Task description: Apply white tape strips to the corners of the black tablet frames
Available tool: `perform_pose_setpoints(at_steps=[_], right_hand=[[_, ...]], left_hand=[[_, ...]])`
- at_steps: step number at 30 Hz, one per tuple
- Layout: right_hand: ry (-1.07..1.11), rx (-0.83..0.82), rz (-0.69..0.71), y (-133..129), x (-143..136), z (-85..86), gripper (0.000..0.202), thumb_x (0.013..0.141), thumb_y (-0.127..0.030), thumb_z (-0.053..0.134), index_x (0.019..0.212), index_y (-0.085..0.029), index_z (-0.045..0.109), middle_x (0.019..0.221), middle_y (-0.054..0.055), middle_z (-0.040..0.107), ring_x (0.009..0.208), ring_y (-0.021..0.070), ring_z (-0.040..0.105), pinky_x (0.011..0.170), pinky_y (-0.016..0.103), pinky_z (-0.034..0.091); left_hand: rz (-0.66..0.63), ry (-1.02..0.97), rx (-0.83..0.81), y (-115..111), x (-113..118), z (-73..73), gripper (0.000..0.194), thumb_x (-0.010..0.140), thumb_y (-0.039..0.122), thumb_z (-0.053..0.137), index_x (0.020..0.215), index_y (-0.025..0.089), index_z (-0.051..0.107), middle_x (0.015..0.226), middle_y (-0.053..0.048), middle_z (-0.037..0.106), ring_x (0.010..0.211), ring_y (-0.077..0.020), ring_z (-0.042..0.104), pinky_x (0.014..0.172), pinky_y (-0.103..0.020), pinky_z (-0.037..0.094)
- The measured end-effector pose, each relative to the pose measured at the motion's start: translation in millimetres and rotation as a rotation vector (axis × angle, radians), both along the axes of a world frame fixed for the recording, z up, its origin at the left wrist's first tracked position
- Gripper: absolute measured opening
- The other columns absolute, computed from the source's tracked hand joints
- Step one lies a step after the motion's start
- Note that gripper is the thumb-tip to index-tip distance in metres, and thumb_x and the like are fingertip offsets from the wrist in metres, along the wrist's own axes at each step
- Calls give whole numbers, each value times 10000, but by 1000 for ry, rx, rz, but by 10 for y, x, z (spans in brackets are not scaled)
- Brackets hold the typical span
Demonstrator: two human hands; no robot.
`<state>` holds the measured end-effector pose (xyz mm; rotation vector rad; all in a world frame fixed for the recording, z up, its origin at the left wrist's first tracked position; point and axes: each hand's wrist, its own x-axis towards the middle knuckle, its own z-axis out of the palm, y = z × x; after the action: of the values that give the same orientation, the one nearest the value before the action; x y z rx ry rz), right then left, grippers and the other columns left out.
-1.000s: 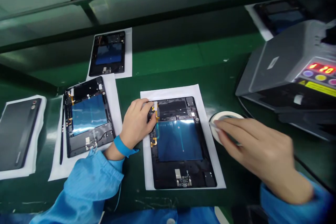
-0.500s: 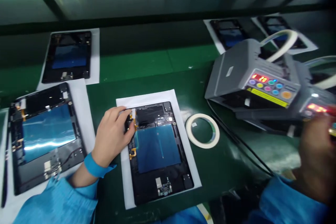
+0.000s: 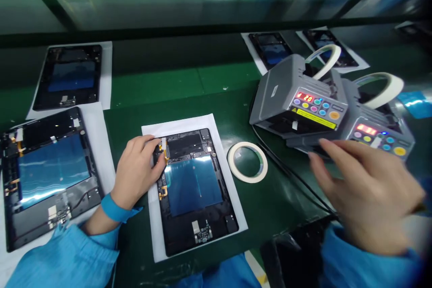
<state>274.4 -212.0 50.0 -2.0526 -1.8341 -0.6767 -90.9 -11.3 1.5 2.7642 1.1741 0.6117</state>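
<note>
An opened tablet (image 3: 216,220) with a blue-filmed battery (image 3: 194,184) lies on a white sheet (image 3: 156,238) in front of me. My left hand (image 3: 138,162), a blue band round its wrist, curls over the tablet's upper left edge. Its thumb and fingers close on that edge beside orange flex cables; the fingertips are partly hidden. At the right, my right hand (image 3: 367,189) is raised in front of two grey tape dispensers (image 3: 280,94). Its thumb and index finger are apart, with nothing visible between them. The other fingers are blurred.
A roll of cream tape (image 3: 232,168) lies right of the tablet, with black cables (image 3: 297,177) running past it. Another opened tablet (image 3: 37,229) lies at left on its sheet, and several more lie farther back. A dark rail (image 3: 151,31) crosses behind.
My right hand has moved left and in from the right edge, over the front of the dispensers. My left hand stays at the tablet's edge. The view has turned slightly right.
</note>
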Motion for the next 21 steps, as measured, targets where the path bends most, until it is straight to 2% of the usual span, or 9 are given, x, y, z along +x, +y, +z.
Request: perform_pose_setpoints(at_steps=[3, 5, 9, 12, 14, 16, 19, 21], right_hand=[[-224, 46, -33, 316, -115, -117, 430, 871, -258, 635, 1292, -192, 581, 988, 121, 703, 802, 241, 634, 615, 331, 422], [-230, 38, -39, 448, -74, -188, 380, 900, -260, 601, 1274, -191, 588, 969, 111, 712, 792, 216, 650, 561, 303, 396], [-226, 104, -48, 512, 30, -230, 218, 889, -229, 615, 1100, -203, 665, 865, 85, 726, 725, 201, 670, 497, 290, 359], [-219, 188, 9, 496, -72, -167, 113, 836, -193, 675, 950, -199, 677, 783, 67, 720, 653, 189, 665, 466, 290, 353], [-119, 194, 112, 515, -237, -111, 145, 804, -164, 709, 937, -201, 663, 795, 56, 722, 657, 181, 669, 504, 280, 413], [37, 106, 260, 596, -427, -84, 150, 816, -146, 700, 944, -205, 648, 837, 41, 727, 697, 166, 678, 575, 267, 472], [264, -97, 473, 848, -630, -163, 64, 891, -175, 617, 940, -201, 648, 897, 27, 729, 770, 149, 686, 637, 259, 506], [436, -149, 523, 1040, -676, -287, 92, 922, -202, 574, 945, -200, 663, 904, 29, 725, 788, 146, 685, 657, 260, 522]], left_hand=[[-2, -6, 9, -4, -3, 6, 279, 915, 261, 521, 1150, 139, 610, 1138, -155, 617, 1080, -329, 550, 932, -498, 507], [-4, -3, 6, -10, -2, 10, 279, 914, 250, 527, 1151, 127, 610, 1137, -158, 617, 1083, -326, 549, 936, -488, 507], [1, 9, -12, -21, -9, 3, 269, 912, 236, 535, 1146, 129, 612, 1136, -148, 616, 1081, -314, 549, 945, -473, 504], [8, 18, -15, -34, -29, 19, 267, 900, 213, 554, 1137, 106, 612, 1157, -161, 611, 1085, -318, 552, 939, -473, 503], [14, 30, 16, -66, -19, 74, 271, 893, 208, 565, 1140, 103, 606, 1208, -178, 595, 1114, -334, 544, 934, -491, 496], [0, 41, 40, -124, 55, 164, 250, 902, 219, 566, 1131, 126, 604, 1204, -165, 604, 1097, -324, 558, 905, -478, 503], [-88, 94, -18, -243, 334, 301, 173, 920, 281, 583, 1033, 155, 619, 1028, -105, 653, 935, -266, 612, 793, -401, 526], [-145, 164, -76, -305, 601, 341, 184, 912, 334, 619, 954, 155, 620, 912, -78, 647, 838, -250, 622, 710, -374, 526]])
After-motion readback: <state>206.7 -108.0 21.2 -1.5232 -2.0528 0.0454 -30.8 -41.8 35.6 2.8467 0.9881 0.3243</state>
